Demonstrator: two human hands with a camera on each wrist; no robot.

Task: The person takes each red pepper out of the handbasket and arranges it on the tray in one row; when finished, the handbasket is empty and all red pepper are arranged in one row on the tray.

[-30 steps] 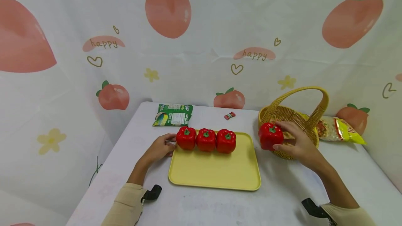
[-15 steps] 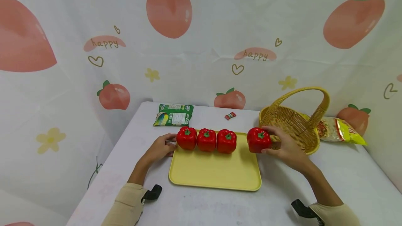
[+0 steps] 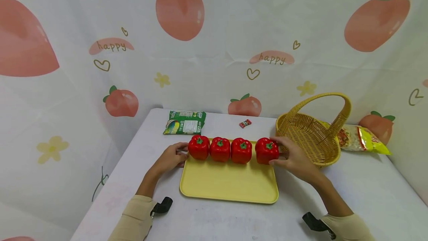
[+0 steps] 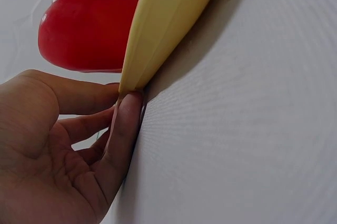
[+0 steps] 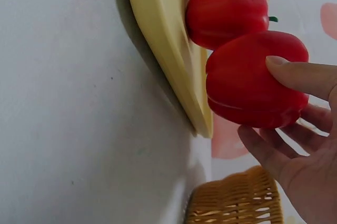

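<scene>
My right hand (image 3: pixel 295 160) grips a red bell pepper (image 3: pixel 266 152) at the right end of the yellow tray (image 3: pixel 229 183). In the right wrist view, the thumb lies on the side of that pepper (image 5: pixel 253 82) and the fingers are below it. Three more red bell peppers stand in a row along the tray's far side, the middle one (image 3: pixel 219 150) close to its neighbours; a small gap separates them from the held one. At the tray's left edge (image 4: pixel 160 21), my left hand (image 4: pixel 68 134) pinches the rim between thumb and fingers.
A yellow wicker basket (image 3: pixel 309 137) with a tall handle stands right of the tray, behind my right hand. Beside it lies a yellow-ended snack bag (image 3: pixel 359 138). Behind the tray are a green packet (image 3: pixel 185 122) and a small red wrapped sweet (image 3: pixel 245 123).
My right hand has carried the bell pepper leftward from in front of the basket to the tray's right end. The left hand and the other peppers have stayed in place.
</scene>
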